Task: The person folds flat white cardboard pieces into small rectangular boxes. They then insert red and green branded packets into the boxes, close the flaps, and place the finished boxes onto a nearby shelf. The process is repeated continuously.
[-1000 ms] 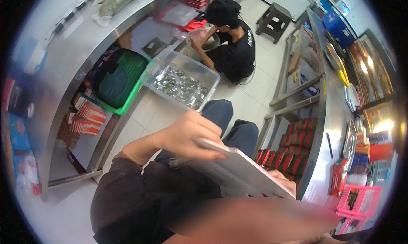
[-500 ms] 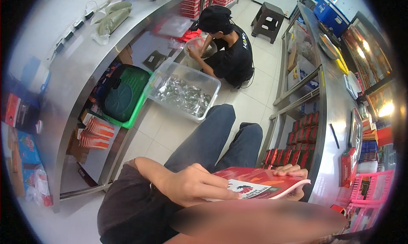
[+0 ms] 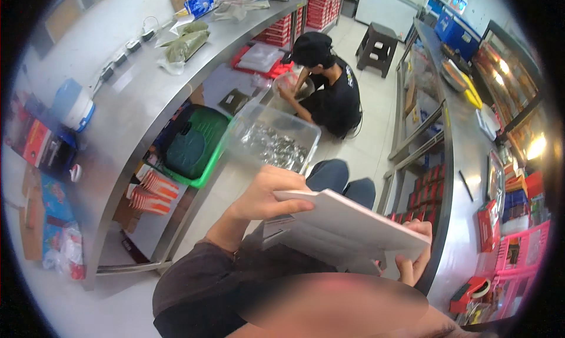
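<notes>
White flat box between both grips

A flat white carton lies between both hands; red boxes stack under the right table; red-striped cartons lean under the left table.

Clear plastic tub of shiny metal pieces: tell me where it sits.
Head view, centre: the clear plastic tub stands on the floor right of the green crate, before the crouching person.
</notes>
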`<action>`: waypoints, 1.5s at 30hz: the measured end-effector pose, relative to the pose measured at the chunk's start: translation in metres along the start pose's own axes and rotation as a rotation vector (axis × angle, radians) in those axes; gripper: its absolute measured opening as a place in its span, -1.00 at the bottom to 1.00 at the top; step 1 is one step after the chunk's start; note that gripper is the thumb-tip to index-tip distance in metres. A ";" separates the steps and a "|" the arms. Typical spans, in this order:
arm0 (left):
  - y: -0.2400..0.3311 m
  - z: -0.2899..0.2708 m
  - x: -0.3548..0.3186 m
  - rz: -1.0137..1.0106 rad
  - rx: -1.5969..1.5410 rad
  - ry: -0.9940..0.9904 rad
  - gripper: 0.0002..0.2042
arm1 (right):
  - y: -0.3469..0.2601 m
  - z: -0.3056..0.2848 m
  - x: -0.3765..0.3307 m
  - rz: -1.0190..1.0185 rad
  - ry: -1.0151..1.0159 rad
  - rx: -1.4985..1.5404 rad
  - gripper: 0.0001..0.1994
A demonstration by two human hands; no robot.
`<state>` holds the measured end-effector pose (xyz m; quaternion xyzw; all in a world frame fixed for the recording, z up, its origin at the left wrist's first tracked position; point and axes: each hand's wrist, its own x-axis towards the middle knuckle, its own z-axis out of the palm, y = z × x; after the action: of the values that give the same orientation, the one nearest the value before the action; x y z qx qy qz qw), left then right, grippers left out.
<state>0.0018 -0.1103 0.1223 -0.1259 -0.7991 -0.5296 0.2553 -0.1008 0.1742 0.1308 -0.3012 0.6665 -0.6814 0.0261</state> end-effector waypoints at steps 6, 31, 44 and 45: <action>0.001 0.000 -0.036 -0.050 -0.227 -0.095 -0.74 | 0.019 -0.024 -0.033 0.215 -0.389 0.643 -0.27; -0.128 0.021 0.040 -0.641 -0.799 -0.404 -0.64 | 0.160 -0.069 -0.010 0.517 -0.227 1.112 -0.17; -0.149 0.038 0.044 -0.540 -0.886 -0.356 -0.34 | 0.155 -0.032 0.037 0.685 -0.017 0.904 -0.05; -0.145 0.040 0.044 -0.529 -0.834 -0.344 -0.36 | 0.151 -0.032 0.032 0.694 0.046 0.861 -0.04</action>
<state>-0.1146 -0.1362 0.0203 -0.0961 -0.5550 -0.8209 -0.0939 -0.1964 0.1725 0.0056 -0.0109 0.3881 -0.8503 0.3554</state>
